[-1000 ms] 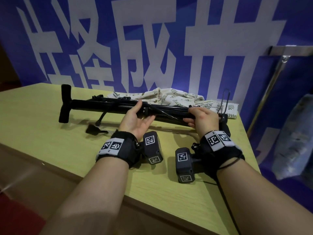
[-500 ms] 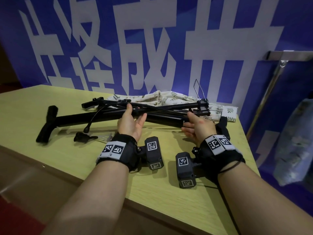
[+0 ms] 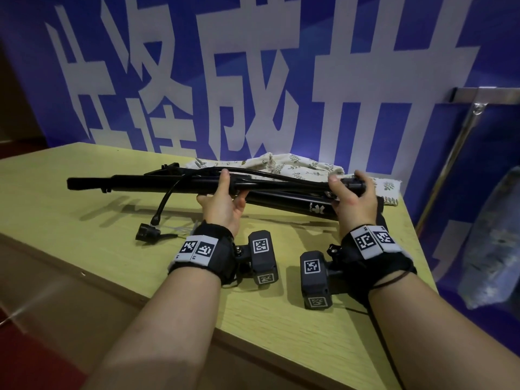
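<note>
One black pump point(image 3: 146, 184) above one table point(image 3: 70, 220), left hand point(image 3: 222, 205) and right hand point(image 3: 353, 202) both clamped round its tubes; one floral cloth bag point(image 3: 295, 164) behind, contents hidden.

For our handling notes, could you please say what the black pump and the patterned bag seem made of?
Black pump: probably painted metal, going by its smooth satin sheen and printed white logo. Patterned bag: matte woven cloth, soft creases and gathered folds.

cloth bag point(image 3: 284, 164) partly behind pump point(image 3: 157, 184), rail point(image 3: 489, 94) cropped
</note>
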Motion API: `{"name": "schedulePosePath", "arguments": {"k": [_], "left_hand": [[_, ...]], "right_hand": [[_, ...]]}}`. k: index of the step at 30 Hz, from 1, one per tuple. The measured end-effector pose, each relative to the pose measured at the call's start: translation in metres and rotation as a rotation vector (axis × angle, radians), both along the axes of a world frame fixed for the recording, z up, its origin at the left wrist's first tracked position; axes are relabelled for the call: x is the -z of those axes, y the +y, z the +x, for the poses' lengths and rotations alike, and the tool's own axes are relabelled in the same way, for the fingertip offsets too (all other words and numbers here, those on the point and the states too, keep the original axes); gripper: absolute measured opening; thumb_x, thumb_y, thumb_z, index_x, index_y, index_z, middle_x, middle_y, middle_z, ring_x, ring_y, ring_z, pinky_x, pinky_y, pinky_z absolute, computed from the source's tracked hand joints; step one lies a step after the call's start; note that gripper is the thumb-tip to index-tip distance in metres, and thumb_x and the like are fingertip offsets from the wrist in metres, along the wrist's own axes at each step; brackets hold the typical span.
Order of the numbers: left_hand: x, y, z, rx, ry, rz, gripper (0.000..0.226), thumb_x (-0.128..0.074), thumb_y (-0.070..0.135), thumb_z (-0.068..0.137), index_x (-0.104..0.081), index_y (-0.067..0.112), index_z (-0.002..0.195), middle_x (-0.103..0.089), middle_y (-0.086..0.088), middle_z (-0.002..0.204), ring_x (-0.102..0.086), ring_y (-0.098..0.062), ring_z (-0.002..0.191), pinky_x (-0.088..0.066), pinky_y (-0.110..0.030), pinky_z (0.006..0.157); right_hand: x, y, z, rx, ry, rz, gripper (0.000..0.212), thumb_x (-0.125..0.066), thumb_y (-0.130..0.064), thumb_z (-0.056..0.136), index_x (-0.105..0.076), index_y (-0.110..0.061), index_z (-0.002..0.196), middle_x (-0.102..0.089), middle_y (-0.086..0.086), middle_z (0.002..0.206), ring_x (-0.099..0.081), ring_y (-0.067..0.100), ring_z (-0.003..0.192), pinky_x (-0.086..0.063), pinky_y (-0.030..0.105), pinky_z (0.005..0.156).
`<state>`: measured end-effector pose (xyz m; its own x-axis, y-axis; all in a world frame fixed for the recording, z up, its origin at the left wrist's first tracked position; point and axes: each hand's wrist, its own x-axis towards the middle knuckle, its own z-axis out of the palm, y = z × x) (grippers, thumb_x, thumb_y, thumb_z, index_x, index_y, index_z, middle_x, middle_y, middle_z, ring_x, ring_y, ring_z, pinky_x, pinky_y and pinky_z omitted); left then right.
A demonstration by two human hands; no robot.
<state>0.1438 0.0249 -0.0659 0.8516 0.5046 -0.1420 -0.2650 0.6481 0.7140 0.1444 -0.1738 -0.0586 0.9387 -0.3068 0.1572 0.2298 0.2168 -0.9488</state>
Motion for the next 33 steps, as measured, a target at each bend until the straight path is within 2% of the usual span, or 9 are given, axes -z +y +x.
{"name": "schedulePosePath", "arguments": {"k": [3, 7, 12, 15, 19, 22, 24, 26, 33], "left_hand": [[0.000, 0.001, 0.000, -0.011, 0.034, -0.044, 0.052, -0.068, 0.033, 0.090, -0.036, 0.017, 0.128, -0.060, -0.006, 0.108, -0.069, -0.022, 0.087, -0.049, -0.020, 0.053], [0.002, 0.006, 0.002, -0.034, 0.050, -0.031, 0.055, -0.069, 0.036, 0.089, -0.041, 0.019, 0.133, -0.063, -0.004, 0.113, -0.070, -0.020, 0.085, -0.046, -0.020, 0.051], [0.004, 0.009, 0.005, 0.049, 0.003, -0.035, 0.057, -0.072, 0.038, 0.086, -0.048, 0.021, 0.135, -0.067, -0.004, 0.118, -0.069, -0.018, 0.092, -0.048, -0.022, 0.049], [0.003, 0.010, 0.004, 0.085, -0.034, -0.049, 0.055, -0.071, 0.038, 0.086, -0.050, 0.020, 0.133, -0.066, -0.006, 0.120, -0.068, -0.020, 0.098, -0.052, -0.024, 0.055], [0.001, 0.009, 0.004, 0.117, -0.098, -0.106, 0.056, -0.068, 0.035, 0.088, -0.048, 0.016, 0.136, -0.065, -0.011, 0.122, -0.068, -0.023, 0.097, -0.056, -0.025, 0.060], [0.000, 0.006, 0.004, 0.161, -0.144, -0.131, 0.055, -0.065, 0.034, 0.090, -0.045, 0.014, 0.137, -0.067, -0.013, 0.120, -0.066, -0.025, 0.103, -0.057, -0.026, 0.064], [-0.002, 0.004, 0.003, 0.194, -0.160, -0.131, 0.054, -0.063, 0.035, 0.091, -0.045, 0.013, 0.137, -0.067, -0.014, 0.120, -0.067, -0.025, 0.103, -0.057, -0.026, 0.066], [-0.003, 0.003, 0.002, 0.208, -0.164, -0.135, 0.053, -0.062, 0.035, 0.092, -0.047, 0.012, 0.136, -0.065, -0.015, 0.124, -0.066, -0.025, 0.105, -0.058, -0.027, 0.065], [-0.005, 0.000, -0.002, 0.269, -0.201, -0.116, 0.052, -0.060, 0.033, 0.093, -0.046, 0.013, 0.138, -0.063, -0.014, 0.126, -0.064, -0.025, 0.106, -0.058, -0.029, 0.065]], "right_hand": [[0.001, 0.000, 0.003, -0.084, -0.010, -0.053, 0.071, -0.075, -0.031, 0.062, -0.043, -0.036, 0.125, -0.048, 0.000, 0.131, -0.051, 0.025, 0.121, -0.043, 0.049, 0.103], [0.003, -0.002, 0.002, -0.060, -0.032, -0.259, 0.065, -0.073, -0.027, 0.080, -0.042, -0.025, 0.137, -0.052, 0.001, 0.131, -0.051, 0.021, 0.121, -0.044, 0.043, 0.101], [-0.005, -0.008, -0.006, 0.083, -0.030, -0.313, 0.026, -0.072, -0.048, 0.075, -0.066, -0.033, 0.095, -0.065, -0.013, 0.091, -0.061, 0.010, 0.093, -0.050, 0.028, 0.077], [-0.008, -0.011, -0.007, 0.106, 0.014, -0.368, 0.020, -0.070, -0.052, 0.077, -0.065, -0.035, 0.087, -0.059, -0.021, 0.077, -0.053, -0.001, 0.076, -0.037, 0.017, 0.060], [-0.009, -0.009, -0.004, 0.198, 0.018, -0.460, 0.034, -0.062, -0.069, 0.069, -0.064, -0.036, 0.080, -0.064, -0.009, 0.092, -0.056, 0.015, 0.097, -0.046, 0.034, 0.082], [-0.008, -0.005, -0.003, 0.189, -0.054, -0.410, 0.034, -0.063, -0.057, 0.078, -0.060, -0.029, 0.096, -0.053, -0.001, 0.115, -0.050, 0.017, 0.108, -0.043, 0.040, 0.098], [-0.011, -0.003, -0.007, 0.129, -0.132, -0.292, 0.039, -0.063, -0.045, 0.085, -0.056, -0.023, 0.115, -0.058, -0.002, 0.116, -0.055, 0.014, 0.108, -0.049, 0.025, 0.087], [-0.016, -0.001, -0.010, 0.140, -0.167, -0.261, 0.044, -0.062, -0.041, 0.087, -0.051, -0.020, 0.124, -0.059, -0.005, 0.114, -0.056, 0.010, 0.105, -0.041, 0.003, 0.067], [-0.021, -0.005, -0.012, 0.256, -0.186, -0.196, 0.035, -0.066, -0.043, 0.084, -0.052, -0.024, 0.110, -0.057, -0.014, 0.096, -0.052, -0.007, 0.083, -0.035, 0.002, 0.064]]}}
